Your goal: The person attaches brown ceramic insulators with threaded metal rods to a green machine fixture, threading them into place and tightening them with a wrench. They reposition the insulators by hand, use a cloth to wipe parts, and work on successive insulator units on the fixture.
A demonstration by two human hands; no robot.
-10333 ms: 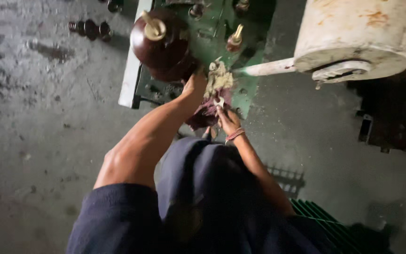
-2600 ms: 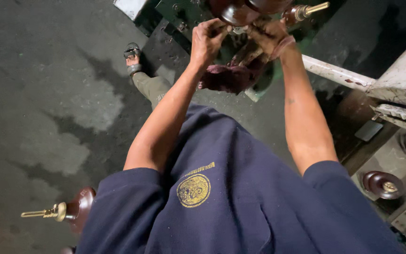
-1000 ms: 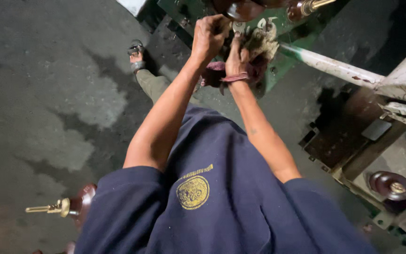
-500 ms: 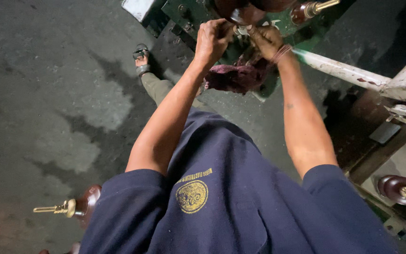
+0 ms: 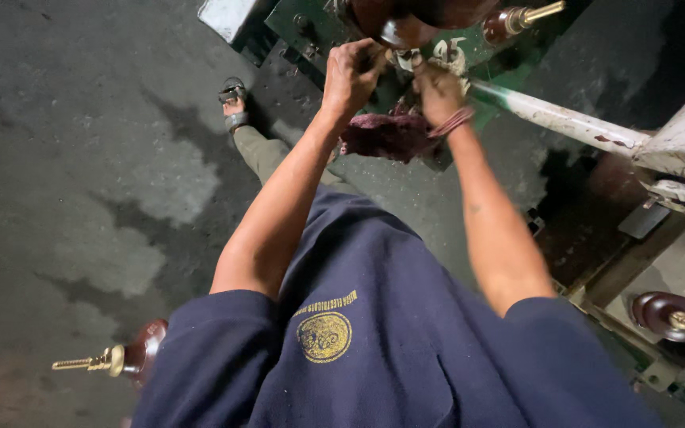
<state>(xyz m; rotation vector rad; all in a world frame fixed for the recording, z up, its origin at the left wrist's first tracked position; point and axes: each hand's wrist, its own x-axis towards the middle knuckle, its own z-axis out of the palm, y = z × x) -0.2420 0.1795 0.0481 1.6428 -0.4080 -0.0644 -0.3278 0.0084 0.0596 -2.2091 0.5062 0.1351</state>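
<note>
2 hands at brown insulator (image 5: 406,20) base on green cover (image 5: 311,24): left hand (image 5: 352,73) clenched on fitting, right hand (image 5: 440,89) closed around maroon rag (image 5: 386,135). I'd keep wrists steady, turn slowly.

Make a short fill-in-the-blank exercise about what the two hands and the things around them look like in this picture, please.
1. Both hands, the left hand and the right hand, are at the base of a large ______ insulator on the green cover.
2. A dark red ______ hangs below the hands.
3. The band is on the ______ wrist.
4. A loose insulator with a brass stud lies on the ______.

Missing words: brown; rag; right; floor
</note>
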